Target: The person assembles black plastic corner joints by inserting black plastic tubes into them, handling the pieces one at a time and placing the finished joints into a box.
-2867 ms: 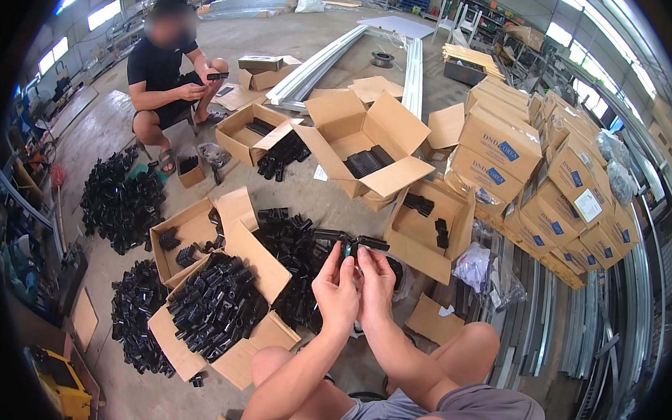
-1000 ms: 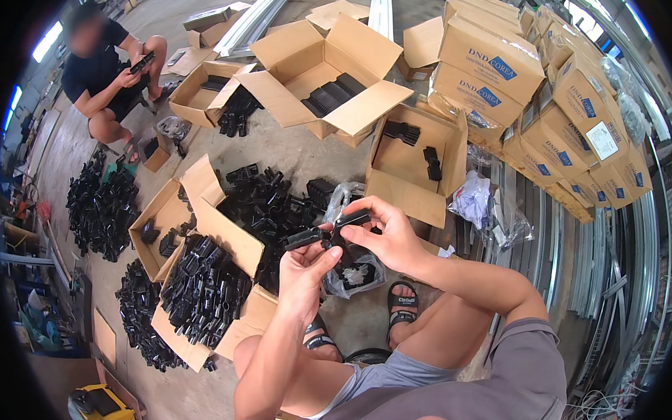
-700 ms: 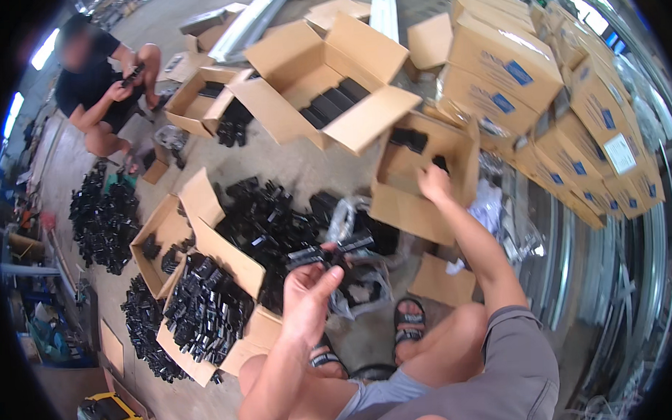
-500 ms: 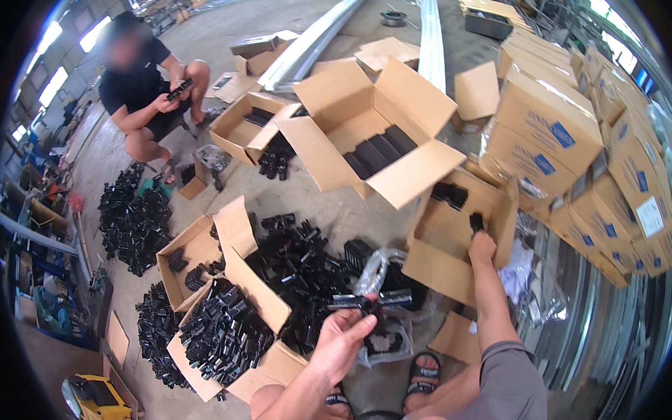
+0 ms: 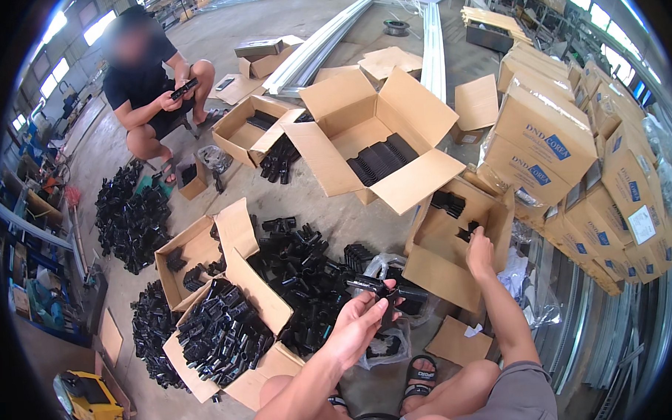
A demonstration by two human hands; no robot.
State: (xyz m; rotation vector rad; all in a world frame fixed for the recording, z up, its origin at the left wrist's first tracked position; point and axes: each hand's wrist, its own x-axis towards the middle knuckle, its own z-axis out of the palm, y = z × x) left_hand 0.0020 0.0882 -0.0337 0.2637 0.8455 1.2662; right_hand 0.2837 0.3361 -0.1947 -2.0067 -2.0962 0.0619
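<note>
My left hand is closed on a long black plastic part, pinched between thumb and fingers in front of my knees. Over the open carton at the right, my right arm reaches forward. The fingers of my right hand are pinched at a small black part inside that carton. More black parts lie in its far left corner. Below my left hand, a clear plastic bag with black pieces in it rests on the floor.
Loose black parts are heaped on the floor, and others fill a carton at the left. A large open carton holds a row of black pieces. Stacked sealed cartons stand at the right. A co-worker squats far left, holding a black part.
My left hand has moved slightly right and up, and its long part has turned. In the carton, the small part at my right fingers has shifted left and lower.
</note>
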